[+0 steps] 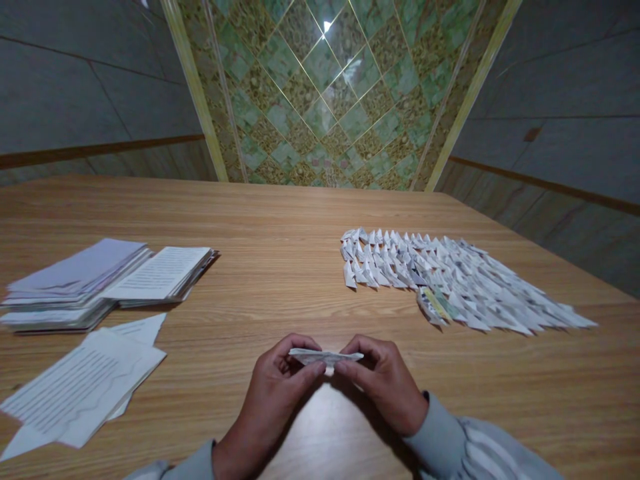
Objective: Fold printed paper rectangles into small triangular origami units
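Note:
A small folded piece of white paper is held level above the table near its front edge. My left hand pinches its left part between thumb and fingers. On the other end, my right hand grips it the same way, and the two thumbs nearly meet at the middle of the paper. Its underside is hidden from me. Off to the right, beyond my right hand, stand many small folded paper boats in close rows, with one yellow and green printed boat at the near left of the group.
On the left lie a thick stack of paper sheets and a smaller stack of printed pages. Nearer me, several loose printed sheets overlap. The wooden table reaches back to a green tiled wall.

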Available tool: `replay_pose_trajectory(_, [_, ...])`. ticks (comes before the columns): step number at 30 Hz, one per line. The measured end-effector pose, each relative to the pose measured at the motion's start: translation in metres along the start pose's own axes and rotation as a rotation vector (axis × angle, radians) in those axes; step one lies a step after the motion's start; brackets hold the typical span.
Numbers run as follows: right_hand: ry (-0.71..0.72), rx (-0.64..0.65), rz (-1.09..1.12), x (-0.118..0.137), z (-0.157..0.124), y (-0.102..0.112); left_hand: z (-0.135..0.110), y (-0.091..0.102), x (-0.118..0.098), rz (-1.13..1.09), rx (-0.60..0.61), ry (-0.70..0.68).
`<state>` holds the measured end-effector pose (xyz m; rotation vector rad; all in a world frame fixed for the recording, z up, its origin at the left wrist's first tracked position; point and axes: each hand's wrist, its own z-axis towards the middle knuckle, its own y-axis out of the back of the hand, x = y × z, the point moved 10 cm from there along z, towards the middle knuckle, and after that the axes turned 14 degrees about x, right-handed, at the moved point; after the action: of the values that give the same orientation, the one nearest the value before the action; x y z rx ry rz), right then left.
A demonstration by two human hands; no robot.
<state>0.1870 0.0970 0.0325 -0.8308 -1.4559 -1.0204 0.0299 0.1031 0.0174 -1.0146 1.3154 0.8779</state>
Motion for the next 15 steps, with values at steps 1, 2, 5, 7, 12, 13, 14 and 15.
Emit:
replay_pose_trajectory(1, [0.004,-0.004,0.0,0.0,0.0,0.002,0.001,0.0,-0.001,0.004,0.002,0.0])
replay_pose_trajectory(2, [0.006,0.003,0.002,-0.001,0.001,0.003,0.002,0.0,-0.001,0.01,0.004,0.0])
replay_pose_trajectory(5, [0.003,0.082,0.042,-0.002,0.005,0.001,0.002,0.002,-0.004,0.04,-0.007,-0.014])
replay_pose_trajectory(7, [0.02,0.106,0.033,0.001,0.006,0.003,0.0,0.005,-0.007,0.069,-0.029,-0.037])
replay_pose_trajectory(12, [0.084,0.037,-0.096,0.012,0.004,0.013,-0.001,0.01,-0.007,0.015,-0.051,-0.042])
replay_pose_trajectory(13, [0.09,0.025,-0.105,0.014,0.003,0.014,0.0,0.01,-0.005,-0.037,-0.052,-0.026])
replay_pose_trajectory(14, [0.096,0.012,-0.114,0.015,0.002,0.015,0.001,0.01,-0.002,-0.091,-0.057,-0.008])
replay_pose_trajectory(15, [0.101,0.0,-0.123,0.017,0.001,0.016,0.002,0.01,0.001,-0.139,-0.061,0.009])
